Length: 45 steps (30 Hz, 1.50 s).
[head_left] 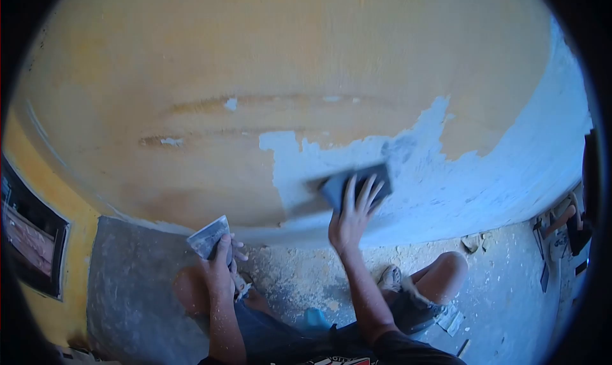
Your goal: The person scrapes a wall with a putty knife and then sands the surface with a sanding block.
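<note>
My left hand [221, 263] is closed around a scraper [209, 237] with a wide, dusty metal blade, held up in front of the wall at the lower left. Against the bare white patch, my right hand [352, 221] presses a dark sheet of sandpaper [364, 181], its fingers spread over the back. The sheet's left edge is blurred and casts a shadow. Yellow paint on the wall [306, 46] ends in a ragged line above and beside the white area [299, 161]. A grey smudge [398, 149] marks the white surface just above the sandpaper.
Paint flakes and dust litter the grey floor [287, 276] between my bent knees. At the left is a dark-framed opening [35, 237] in a yellow side wall. Tools, one with a wooden handle [558, 221], lie at the far right. A light blue object [315, 318] is near my lap.
</note>
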### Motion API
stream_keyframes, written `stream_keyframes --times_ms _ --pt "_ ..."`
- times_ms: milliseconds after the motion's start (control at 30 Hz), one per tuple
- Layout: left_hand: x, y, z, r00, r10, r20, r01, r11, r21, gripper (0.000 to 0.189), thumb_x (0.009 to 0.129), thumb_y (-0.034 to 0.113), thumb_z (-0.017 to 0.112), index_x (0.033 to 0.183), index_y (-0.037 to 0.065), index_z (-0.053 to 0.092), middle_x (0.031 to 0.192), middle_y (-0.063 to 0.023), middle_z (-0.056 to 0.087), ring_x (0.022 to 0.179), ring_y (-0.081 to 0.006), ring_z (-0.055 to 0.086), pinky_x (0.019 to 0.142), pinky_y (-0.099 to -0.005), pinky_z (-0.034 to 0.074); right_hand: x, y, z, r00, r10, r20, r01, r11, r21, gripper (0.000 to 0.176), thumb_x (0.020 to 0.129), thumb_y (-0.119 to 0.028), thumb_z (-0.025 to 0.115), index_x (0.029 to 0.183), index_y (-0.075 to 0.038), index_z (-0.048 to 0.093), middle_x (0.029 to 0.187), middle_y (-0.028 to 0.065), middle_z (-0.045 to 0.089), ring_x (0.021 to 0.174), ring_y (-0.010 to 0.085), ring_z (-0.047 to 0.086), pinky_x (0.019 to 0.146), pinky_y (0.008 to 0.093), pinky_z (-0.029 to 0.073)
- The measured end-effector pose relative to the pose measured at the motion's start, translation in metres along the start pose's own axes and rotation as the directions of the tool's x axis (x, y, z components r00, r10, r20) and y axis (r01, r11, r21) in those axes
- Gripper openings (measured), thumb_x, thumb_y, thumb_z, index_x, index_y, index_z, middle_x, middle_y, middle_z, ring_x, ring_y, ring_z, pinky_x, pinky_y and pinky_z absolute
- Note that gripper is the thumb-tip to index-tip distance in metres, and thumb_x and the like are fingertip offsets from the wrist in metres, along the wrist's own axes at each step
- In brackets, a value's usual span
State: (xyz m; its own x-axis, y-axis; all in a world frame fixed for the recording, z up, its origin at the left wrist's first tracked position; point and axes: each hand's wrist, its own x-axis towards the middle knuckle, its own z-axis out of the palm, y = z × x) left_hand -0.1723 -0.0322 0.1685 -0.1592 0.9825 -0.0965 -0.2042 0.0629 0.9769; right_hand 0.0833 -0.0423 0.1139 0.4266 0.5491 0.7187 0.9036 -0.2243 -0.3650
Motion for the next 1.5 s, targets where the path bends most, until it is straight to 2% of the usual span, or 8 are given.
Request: stream_keyframes --times_ms 367,433,967,1100,1233,1367,1400,1500 --pt "0.002 -0.013 -0.011 0.999 0.013 0.035 -0.016 0.996 0.084 0.02 0.091 0.022 0.066 0.1 0.004 0.063 0.077 -0.0068 0.067 0.051 -0.0129 0.061 0.036 -0.0193 0.029 0.027 -0.017 -0.019 0.999 -0.02 -0.03 0.023 0.994 0.103 0.058 0.081 -0.005 0.053 0.138 -0.013 0.052 0.15 0.0259 0.033 0.141 0.0513 0.02 0.108 0.0716 0.0" --pt "0.015 -0.027 -0.011 0.99 0.139 0.026 -0.141 0.987 0.08 0.02 0.091 0.022 0.066 0.1 0.004 0.063 0.077 -0.0069 0.067 0.051 -0.0131 0.061 0.036 -0.019 0.029 -0.024 0.013 0.031 0.988 -0.142 0.065 0.15 0.98 -0.131 0.071 0.078 -0.002 0.056 0.146 -0.009 0.039 0.155 0.0294 0.017 0.144 0.0497 0.007 0.112 0.0646 -0.002" --pt "0.013 -0.015 -0.028 1.0 0.002 -0.015 -0.001 0.995 0.097 0.021 0.091 0.02 0.066 0.102 0.002 0.063 0.08 -0.0076 0.068 0.053 -0.0129 0.062 0.036 -0.0188 0.029 -0.069 0.014 0.067 0.965 -0.081 0.248 0.131 0.972 -0.193 0.069 0.084 -0.005 0.058 0.149 -0.006 0.033 0.156 0.0281 0.012 0.144 0.0506 0.003 0.112 0.0649 0.002" --pt "0.005 -0.004 -0.032 0.998 -0.025 -0.053 0.023 0.999 -0.027 0.02 0.09 0.017 0.067 0.1 -0.001 0.065 0.077 -0.0083 0.068 0.052 -0.0121 0.061 0.04 -0.0184 0.032 -0.01 -0.03 0.062 0.998 -0.05 -0.042 0.051 0.998 0.034 0.063 0.085 -0.008 0.055 0.146 -0.008 0.04 0.153 0.0316 0.02 0.142 0.0541 0.007 0.11 0.0691 -0.002" --pt "0.008 -0.005 -0.031 0.998 0.054 -0.045 -0.052 0.998 0.044 0.029 0.088 0.025 0.069 0.101 -0.001 0.063 0.079 -0.0096 0.067 0.052 -0.0149 0.061 0.037 -0.02 0.031 -0.12 0.021 0.113 0.923 -0.146 0.355 0.209 0.967 -0.146 0.057 0.087 -0.012 0.057 0.142 -0.012 0.046 0.151 0.0323 0.024 0.141 0.0554 0.01 0.107 0.073 -0.002" --pt "0.002 0.0 -0.045 0.994 -0.061 -0.088 0.057 0.997 -0.053 0.027 0.089 0.023 0.067 0.1 -0.002 0.062 0.078 -0.0094 0.065 0.052 -0.0153 0.062 0.037 -0.02 0.031 -0.071 -0.033 0.105 0.989 -0.035 0.141 0.038 0.999 -0.02 0.055 0.086 -0.009 0.051 0.14 -0.014 0.049 0.149 0.0292 0.031 0.138 0.0572 0.018 0.109 0.0707 0.005" --pt "0.003 -0.006 -0.048 0.996 -0.03 -0.084 0.031 1.0 0.006 0.028 0.089 0.024 0.067 0.1 -0.001 0.063 0.077 -0.0091 0.065 0.052 -0.0154 0.061 0.037 -0.02 0.031 -0.093 -0.021 0.113 0.925 -0.05 0.378 0.1 0.988 -0.115 0.056 0.084 -0.009 0.051 0.139 -0.014 0.05 0.149 0.0273 0.033 0.138 0.056 0.019 0.111 0.0685 0.007" --pt "0.016 -0.007 -0.042 0.995 0.073 -0.075 -0.066 0.994 0.088 0.03 0.089 0.029 0.066 0.1 0.0 0.063 0.078 -0.0084 0.065 0.051 -0.0156 0.061 0.038 -0.0197 0.031 -0.233 0.046 0.127 0.799 -0.09 0.595 0.127 0.992 -0.021 0.065 0.083 -0.009 0.051 0.146 -0.021 0.042 0.154 0.0101 0.034 0.145 0.0357 0.021 0.112 0.0673 0.006"
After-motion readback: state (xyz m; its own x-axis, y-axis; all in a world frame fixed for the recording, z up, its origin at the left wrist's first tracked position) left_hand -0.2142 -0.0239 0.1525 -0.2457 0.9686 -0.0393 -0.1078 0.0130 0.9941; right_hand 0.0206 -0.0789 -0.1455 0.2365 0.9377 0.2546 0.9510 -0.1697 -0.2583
